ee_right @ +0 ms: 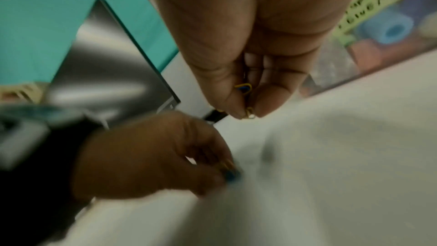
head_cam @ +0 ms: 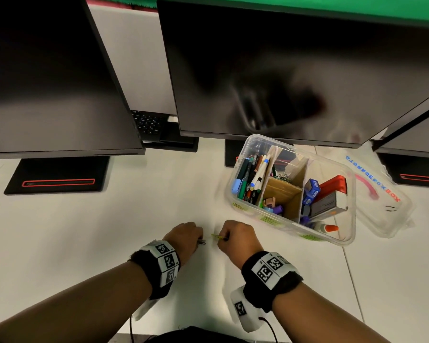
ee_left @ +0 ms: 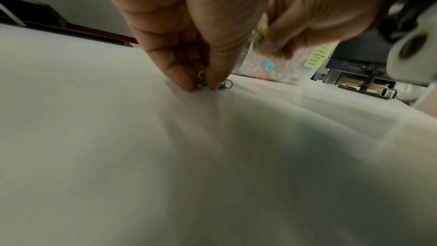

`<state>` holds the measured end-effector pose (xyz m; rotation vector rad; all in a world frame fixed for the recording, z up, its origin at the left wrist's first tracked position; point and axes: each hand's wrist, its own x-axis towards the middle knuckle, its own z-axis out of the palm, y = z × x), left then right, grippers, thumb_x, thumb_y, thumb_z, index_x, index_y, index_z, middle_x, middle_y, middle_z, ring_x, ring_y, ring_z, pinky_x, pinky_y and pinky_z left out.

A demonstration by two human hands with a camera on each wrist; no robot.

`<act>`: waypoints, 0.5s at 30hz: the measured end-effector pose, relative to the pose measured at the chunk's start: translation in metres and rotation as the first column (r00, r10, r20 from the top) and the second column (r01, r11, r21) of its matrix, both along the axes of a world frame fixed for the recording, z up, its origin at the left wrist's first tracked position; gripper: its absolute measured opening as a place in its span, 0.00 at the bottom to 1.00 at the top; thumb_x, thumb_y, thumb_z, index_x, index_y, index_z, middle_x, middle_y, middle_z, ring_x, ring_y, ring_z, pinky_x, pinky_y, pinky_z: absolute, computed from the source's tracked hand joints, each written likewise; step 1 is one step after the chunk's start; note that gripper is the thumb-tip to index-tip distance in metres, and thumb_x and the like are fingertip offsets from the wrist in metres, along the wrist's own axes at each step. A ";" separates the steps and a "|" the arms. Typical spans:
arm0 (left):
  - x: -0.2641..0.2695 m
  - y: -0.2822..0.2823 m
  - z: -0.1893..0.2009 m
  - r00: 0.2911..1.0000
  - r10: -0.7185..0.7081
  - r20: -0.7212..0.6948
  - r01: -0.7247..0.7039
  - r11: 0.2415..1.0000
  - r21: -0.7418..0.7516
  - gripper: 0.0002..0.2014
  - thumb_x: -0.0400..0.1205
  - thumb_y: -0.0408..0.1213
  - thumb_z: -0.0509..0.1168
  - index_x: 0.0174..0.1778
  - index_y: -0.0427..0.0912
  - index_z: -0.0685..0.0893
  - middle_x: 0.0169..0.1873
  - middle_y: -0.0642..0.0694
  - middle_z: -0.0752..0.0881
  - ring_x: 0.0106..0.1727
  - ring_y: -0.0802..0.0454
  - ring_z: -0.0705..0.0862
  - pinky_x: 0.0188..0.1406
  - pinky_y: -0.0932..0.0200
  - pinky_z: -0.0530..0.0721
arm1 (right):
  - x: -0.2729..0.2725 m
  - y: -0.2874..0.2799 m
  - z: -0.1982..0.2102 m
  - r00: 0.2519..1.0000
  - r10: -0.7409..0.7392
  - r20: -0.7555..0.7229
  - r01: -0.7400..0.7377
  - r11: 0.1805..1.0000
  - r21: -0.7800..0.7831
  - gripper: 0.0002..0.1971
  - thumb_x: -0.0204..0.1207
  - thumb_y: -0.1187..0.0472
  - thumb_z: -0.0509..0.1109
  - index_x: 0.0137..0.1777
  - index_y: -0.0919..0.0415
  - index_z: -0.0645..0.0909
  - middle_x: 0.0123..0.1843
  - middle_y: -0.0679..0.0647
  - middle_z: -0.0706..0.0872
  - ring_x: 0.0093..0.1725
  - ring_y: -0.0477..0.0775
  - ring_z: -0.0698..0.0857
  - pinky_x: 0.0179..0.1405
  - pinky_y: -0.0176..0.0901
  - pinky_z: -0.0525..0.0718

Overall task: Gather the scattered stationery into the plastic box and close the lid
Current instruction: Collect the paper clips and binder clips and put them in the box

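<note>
Paper clips pinched by left hand and right hand near table's front edge; box open.

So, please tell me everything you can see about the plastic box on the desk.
The plastic box is clear, rectangular with rounded corners, and open. It stands on the white desk, right of both hands. Cardboard dividers split it into compartments: pens on its left, small items in the middle, a glue bottle on its right. Its lid lies beside it.

Right hand fingers pinching yellow paper clips above the white table; left hand on blue clips.
</note>
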<state>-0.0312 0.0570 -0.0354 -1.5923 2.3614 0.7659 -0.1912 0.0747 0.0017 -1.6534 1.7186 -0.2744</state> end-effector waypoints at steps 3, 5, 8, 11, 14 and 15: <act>-0.002 0.001 0.001 0.998 -0.033 0.047 0.034 0.999 -0.018 0.10 0.83 0.37 0.56 0.55 0.40 0.79 0.57 0.41 0.79 0.57 0.41 0.81 0.52 0.52 0.78 | -0.002 0.002 0.034 0.984 -0.080 0.158 0.088 0.995 -0.045 0.15 0.68 0.71 0.72 0.27 0.53 0.75 0.30 0.46 0.79 0.31 0.47 0.78 0.32 0.32 0.76; -0.005 0.002 0.004 0.995 -0.043 0.087 0.045 0.999 -0.029 0.10 0.84 0.37 0.55 0.56 0.40 0.78 0.58 0.41 0.80 0.59 0.41 0.81 0.53 0.51 0.78 | -0.009 0.000 0.064 0.949 -0.124 0.289 0.149 0.987 -0.068 0.18 0.68 0.72 0.74 0.26 0.51 0.76 0.30 0.49 0.81 0.30 0.47 0.79 0.34 0.38 0.83; -0.008 0.002 0.008 0.993 -0.047 0.111 0.050 0.999 -0.020 0.10 0.84 0.36 0.55 0.58 0.40 0.77 0.59 0.41 0.81 0.60 0.41 0.81 0.55 0.51 0.78 | -0.034 -0.020 0.104 0.860 -0.262 0.439 0.332 0.939 -0.091 0.14 0.69 0.75 0.74 0.29 0.57 0.79 0.30 0.53 0.83 0.27 0.48 0.81 0.34 0.41 0.87; -0.008 0.001 0.011 0.993 -0.046 0.108 0.043 0.999 0.023 0.10 0.83 0.35 0.55 0.57 0.39 0.77 0.59 0.40 0.81 0.60 0.41 0.81 0.55 0.52 0.78 | -0.072 -0.053 0.121 0.775 -0.457 0.437 0.539 0.839 -0.079 0.15 0.70 0.74 0.73 0.29 0.58 0.77 0.29 0.55 0.82 0.26 0.49 0.80 0.32 0.39 0.85; -0.010 0.003 0.013 0.989 -0.080 0.122 0.078 0.997 0.024 0.11 0.84 0.36 0.54 0.59 0.38 0.75 0.60 0.39 0.80 0.61 0.40 0.79 0.56 0.52 0.77 | -0.110 -0.090 0.110 0.716 -0.620 0.320 0.668 0.742 -0.059 0.14 0.68 0.73 0.73 0.28 0.59 0.76 0.27 0.57 0.81 0.23 0.51 0.80 0.29 0.42 0.85; -0.011 0.004 0.014 0.988 -0.082 0.131 0.079 0.997 0.026 0.12 0.84 0.36 0.54 0.60 0.37 0.75 0.61 0.39 0.80 0.62 0.40 0.79 0.58 0.52 0.77 | -0.121 -0.100 0.102 0.721 -0.647 0.249 0.678 0.733 -0.055 0.13 0.68 0.72 0.73 0.27 0.59 0.77 0.27 0.57 0.81 0.25 0.54 0.81 0.32 0.44 0.86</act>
